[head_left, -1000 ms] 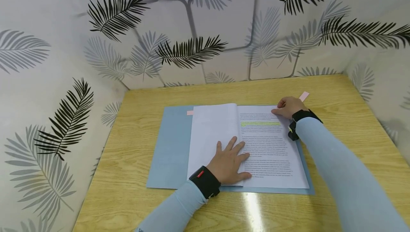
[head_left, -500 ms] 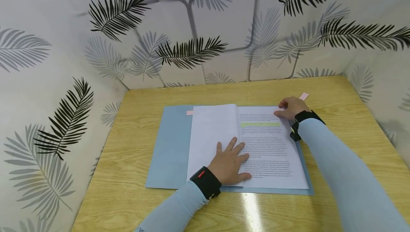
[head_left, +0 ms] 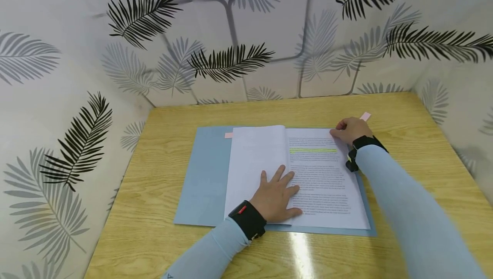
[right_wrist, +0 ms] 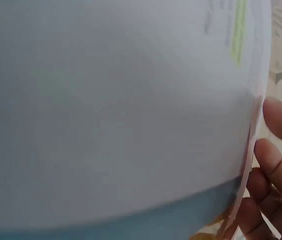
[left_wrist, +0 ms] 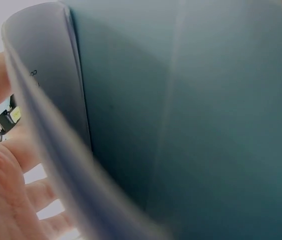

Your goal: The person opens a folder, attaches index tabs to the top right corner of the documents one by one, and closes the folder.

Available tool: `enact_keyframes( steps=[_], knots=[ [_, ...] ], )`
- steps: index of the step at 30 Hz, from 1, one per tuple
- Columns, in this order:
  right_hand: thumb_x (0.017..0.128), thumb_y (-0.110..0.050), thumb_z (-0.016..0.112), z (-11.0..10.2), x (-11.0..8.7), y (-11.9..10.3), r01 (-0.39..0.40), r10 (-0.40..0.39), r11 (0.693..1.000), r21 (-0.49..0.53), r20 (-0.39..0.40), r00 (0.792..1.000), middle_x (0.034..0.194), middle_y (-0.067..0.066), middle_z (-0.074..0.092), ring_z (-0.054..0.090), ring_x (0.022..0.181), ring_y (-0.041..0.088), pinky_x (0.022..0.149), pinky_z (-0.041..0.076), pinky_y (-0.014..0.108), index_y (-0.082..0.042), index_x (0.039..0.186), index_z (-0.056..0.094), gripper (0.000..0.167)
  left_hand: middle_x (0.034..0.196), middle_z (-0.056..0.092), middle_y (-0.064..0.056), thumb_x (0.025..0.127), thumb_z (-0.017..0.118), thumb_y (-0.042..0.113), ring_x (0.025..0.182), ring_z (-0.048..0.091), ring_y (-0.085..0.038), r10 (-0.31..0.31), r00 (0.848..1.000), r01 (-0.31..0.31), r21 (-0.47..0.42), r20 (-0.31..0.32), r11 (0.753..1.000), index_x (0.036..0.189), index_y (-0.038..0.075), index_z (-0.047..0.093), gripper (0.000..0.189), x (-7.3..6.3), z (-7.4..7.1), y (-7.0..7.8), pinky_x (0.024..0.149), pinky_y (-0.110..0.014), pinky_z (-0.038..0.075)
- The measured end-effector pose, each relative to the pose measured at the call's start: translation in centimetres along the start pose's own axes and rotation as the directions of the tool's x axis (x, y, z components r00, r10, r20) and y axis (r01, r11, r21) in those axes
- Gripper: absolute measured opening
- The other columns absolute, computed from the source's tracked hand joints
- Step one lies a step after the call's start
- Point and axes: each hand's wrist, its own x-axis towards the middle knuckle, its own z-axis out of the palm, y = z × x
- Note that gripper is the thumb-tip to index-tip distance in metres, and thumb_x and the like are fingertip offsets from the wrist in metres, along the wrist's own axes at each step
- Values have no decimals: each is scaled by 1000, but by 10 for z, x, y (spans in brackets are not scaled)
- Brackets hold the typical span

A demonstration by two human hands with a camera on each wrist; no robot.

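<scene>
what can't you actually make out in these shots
- Printed text on the open document: too small in the head view, blurred in the right wrist view.
- Right hand fingertips: hidden behind the hand in the head view.
- Pink tab: partly hidden by that hand.

From the head view we look forward and down across the tabletop point(head_left: 154, 236) at the open document point(head_left: 296, 176). Our left wrist view sits very close, apparently against the blue folder point(left_wrist: 206, 125) and a blurred page edge. Our right wrist view skims the same document point(right_wrist: 111, 110), sharing its yellow highlight point(right_wrist: 239, 30).
</scene>
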Motion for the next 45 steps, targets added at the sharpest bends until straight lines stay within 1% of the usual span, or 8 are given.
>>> enact_keyframes(
  steps=[6, 12, 18, 22, 26, 33, 39, 45],
  knots=[
    [84, -39, 73, 2, 0, -2, -11, 10, 998, -60, -24, 1000, 107, 20, 62, 53, 86, 35, 72, 42, 44, -2, 109, 64, 45, 155, 30, -1, 86, 46, 72, 146, 12, -29, 2, 1000, -2, 12, 3, 1000, 140, 32, 51, 68, 1, 1, 1, 103, -65, 26],
    [80, -39, 77, 2, 3, 4, 24, -22, 998, -64, 34, 999, 115, 22, 59, 51, 92, 36, 80, 43, 51, -3, 120, 60, 57, 156, 28, -1, 86, 44, 72, 146, 12, -29, 1, 1000, -1, 21, 15, 1000, 142, 32, 49, 69, 0, -2, 1, 103, -65, 27],
    [87, -40, 69, 6, 2, 4, 28, -30, 997, -73, -14, 999, 110, 20, 60, 52, 90, 35, 79, 43, 49, -4, 117, 62, 48, 156, 28, -2, 87, 45, 72, 146, 11, -29, 2, 1000, -2, 18, 24, 1000, 142, 31, 48, 69, 0, -3, 1, 103, -65, 26],
    [91, -28, 68, 8, -2, 1, 50, -57, 995, -92, -72, 996, 110, 21, 63, 53, 92, 36, 83, 42, 51, -4, 115, 65, 34, 156, 29, -2, 87, 46, 71, 146, 13, -29, 2, 1000, -3, 8, 24, 1000, 141, 31, 49, 68, -1, -4, 2, 103, -65, 27],
    [94, -16, 62, 5, -6, -1, 58, -66, 993, -99, -79, 995, 111, 20, 63, 53, 93, 36, 83, 41, 51, -4, 115, 66, 24, 156, 29, -2, 87, 46, 71, 146, 13, -29, -2, 1000, 1, 10, 25, 1000, 141, 31, 49, 68, -1, -5, 3, 103, -65, 27],
    [92, -28, 64, 3, -7, -6, 55, -63, 991, -126, -61, 996, 112, 20, 64, 54, 91, 35, 82, 41, 50, -4, 115, 66, 33, 155, 29, -2, 87, 47, 70, 146, 14, -29, -6, 1000, 6, 18, 23, 1000, 141, 31, 50, 67, -1, -5, 2, 103, -64, 27],
    [95, -14, 59, 3, -5, -6, 42, -48, 991, -131, -50, 998, 113, 19, 63, 54, 92, 35, 83, 42, 50, -4, 115, 65, 24, 156, 29, -2, 87, 47, 71, 146, 13, -29, 0, 999, 0, 18, 35, 1000, 141, 31, 50, 67, -1, -5, 1, 103, -65, 27],
    [91, -32, 66, 2, -4, -11, 13, -16, 988, -152, -20, 1000, 114, 20, 64, 54, 92, 35, 83, 41, 51, -4, 116, 64, 38, 155, 30, -3, 87, 48, 70, 145, 14, -30, -2, 999, 1, 27, 36, 1000, 141, 30, 51, 67, -1, -8, 1, 103, -65, 27]
  ],
)
